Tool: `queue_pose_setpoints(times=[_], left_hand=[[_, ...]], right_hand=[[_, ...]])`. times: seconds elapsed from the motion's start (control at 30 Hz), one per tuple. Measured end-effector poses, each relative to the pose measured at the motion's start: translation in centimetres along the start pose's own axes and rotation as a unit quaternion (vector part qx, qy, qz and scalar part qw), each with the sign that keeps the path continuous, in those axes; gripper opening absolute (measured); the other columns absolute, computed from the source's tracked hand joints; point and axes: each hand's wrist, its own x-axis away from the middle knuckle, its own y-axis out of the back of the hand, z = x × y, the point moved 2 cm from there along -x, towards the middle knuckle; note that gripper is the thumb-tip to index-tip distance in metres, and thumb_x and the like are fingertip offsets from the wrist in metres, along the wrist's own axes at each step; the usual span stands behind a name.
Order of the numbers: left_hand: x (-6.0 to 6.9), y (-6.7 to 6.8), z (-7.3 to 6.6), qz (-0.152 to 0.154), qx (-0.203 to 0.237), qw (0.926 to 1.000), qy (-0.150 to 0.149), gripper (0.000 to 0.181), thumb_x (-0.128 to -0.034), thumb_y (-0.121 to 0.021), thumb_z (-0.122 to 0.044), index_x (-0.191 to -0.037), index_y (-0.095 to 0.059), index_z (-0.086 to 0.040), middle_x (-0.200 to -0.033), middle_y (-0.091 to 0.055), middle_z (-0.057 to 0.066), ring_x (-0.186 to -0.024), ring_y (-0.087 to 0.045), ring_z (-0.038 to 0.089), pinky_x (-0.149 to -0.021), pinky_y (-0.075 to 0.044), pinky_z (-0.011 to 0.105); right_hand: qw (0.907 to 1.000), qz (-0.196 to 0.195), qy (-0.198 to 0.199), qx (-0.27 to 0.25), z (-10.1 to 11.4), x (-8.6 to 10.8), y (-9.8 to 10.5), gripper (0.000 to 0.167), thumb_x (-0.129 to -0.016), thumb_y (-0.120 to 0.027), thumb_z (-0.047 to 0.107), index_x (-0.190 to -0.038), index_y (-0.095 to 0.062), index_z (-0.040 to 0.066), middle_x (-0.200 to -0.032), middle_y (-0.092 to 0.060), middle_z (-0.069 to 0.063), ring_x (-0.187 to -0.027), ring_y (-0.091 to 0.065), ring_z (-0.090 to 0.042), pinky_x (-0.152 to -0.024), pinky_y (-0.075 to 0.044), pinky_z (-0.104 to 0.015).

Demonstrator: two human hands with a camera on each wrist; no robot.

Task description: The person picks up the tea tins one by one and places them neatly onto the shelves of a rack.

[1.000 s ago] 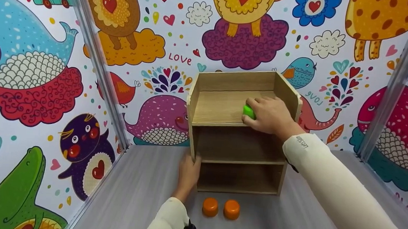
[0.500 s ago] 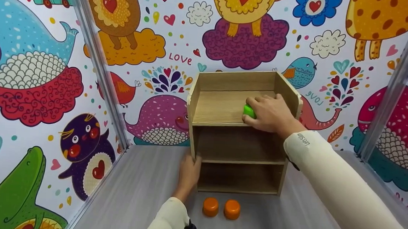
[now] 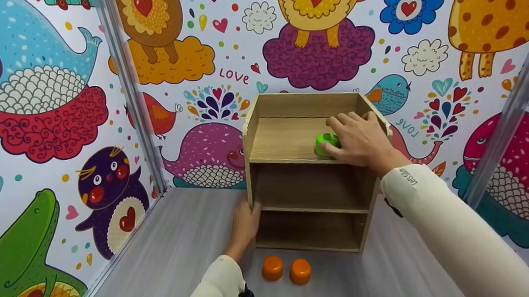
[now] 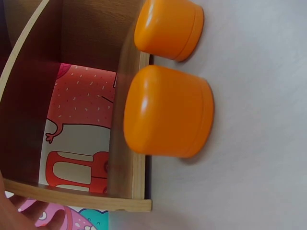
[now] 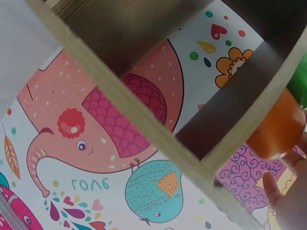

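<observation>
A person's two bare hands work at a wooden shelf unit point(image 3: 308, 107) on a grey counter point(image 3: 185, 235); the right hand point(image 3: 361, 138) is over the top shelf point(image 3: 283, 138), fingers apart and pinching nothing, thumb across a green cup-shaped piece point(image 3: 320, 145); that piece sits by the shelf's front edge, right of middle; the right wrist view shows an orange piece point(image 5: 280, 129) beside it, toward the shelf's right edge, though whether fingers touch it I cannot tell; the left hand point(image 3: 244, 223) grips the unit's left side panel point(image 3: 248, 161) low down; in front of the unit's bottom front edge, a left orange cup point(image 3: 272, 268) and a right orange cup point(image 3: 300, 271) stand just apart; the step in hand looks like settling the green piece; the next move seems to call for lifting thumb and fingers clear without nudging either shelved piece.
</observation>
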Motion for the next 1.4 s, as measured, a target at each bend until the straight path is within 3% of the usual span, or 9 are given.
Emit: queue_pose_setpoints(times=[0.17,0.3,0.47,0.8,1.13,1.4], left_hand=[[0.0,0.1,0.1,0.000,-0.008,1.0000,0.000,0.031,-0.1014,-0.056,-0.026,-0.077,-0.046,-0.011,-0.069,-0.039,-0.002,-0.057,-0.037,0.012,-0.052,-0.032,0.028],[0.0,0.1,0.0,0.007,-0.017,0.9998,-0.004,0.031,-0.1021,-0.055,-0.026,-0.075,-0.046,-0.012,-0.066,-0.039,-0.002,-0.055,-0.036,0.012,-0.052,-0.031,0.028],[0.0,0.3,-0.1,0.016,-0.006,0.9999,0.000,0.030,-0.1029,-0.054,-0.025,-0.077,-0.046,-0.012,-0.064,-0.038,-0.003,-0.053,-0.035,0.011,-0.050,-0.031,0.027],[0.0,0.3,0.0,0.020,-0.002,0.9998,0.001,0.028,-0.1023,-0.054,-0.024,-0.080,-0.048,-0.010,-0.065,-0.040,-0.004,-0.055,-0.037,0.011,-0.049,-0.031,0.026],[0.0,0.1,0.2,0.004,-0.007,1.0000,-0.005,0.025,-0.1022,-0.056,-0.026,-0.085,-0.050,-0.010,-0.069,-0.041,-0.003,-0.057,-0.037,0.011,-0.051,-0.032,0.026],[0.2,0.0,0.0,0.000,-0.012,0.9999,0.002,0.031,-0.1013,-0.056,-0.026,-0.077,-0.046,-0.011,-0.066,-0.038,-0.003,-0.055,-0.035,0.011,-0.050,-0.031,0.027]], right_hand=[[0.9975,-0.054,0.042,0.018,-0.2,0.8,0.3,0.061,-0.096,-0.049,0.061,-0.134,-0.058,0.014,-0.125,-0.065,-0.012,-0.116,-0.058,-0.034,-0.093,-0.041,-0.060],[0.9904,-0.113,0.074,0.026,0.1,1.6,0.3,0.056,-0.096,-0.053,0.055,-0.131,-0.059,0.012,-0.116,-0.065,-0.012,-0.107,-0.058,-0.033,-0.088,-0.041,-0.057],[0.9823,-0.162,0.087,0.035,1.2,2.5,0.0,0.052,-0.096,-0.052,0.051,-0.127,-0.061,0.010,-0.114,-0.064,-0.012,-0.105,-0.057,-0.033,-0.088,-0.038,-0.057],[0.9722,-0.203,0.114,0.025,3.7,3.9,-0.8,0.043,-0.093,-0.058,0.041,-0.123,-0.062,0.011,-0.115,-0.063,-0.012,-0.108,-0.058,-0.032,-0.091,-0.040,-0.057],[0.9691,-0.194,0.153,-0.004,4.7,6.2,-3.1,0.048,-0.090,-0.065,0.040,-0.127,-0.063,0.010,-0.122,-0.065,-0.012,-0.112,-0.060,-0.032,-0.095,-0.047,-0.053],[0.9561,-0.222,0.191,-0.004,5.2,7.8,-5.0,0.042,-0.090,-0.061,0.038,-0.122,-0.065,0.009,-0.119,-0.067,-0.011,-0.111,-0.061,-0.032,-0.095,-0.051,-0.049]])
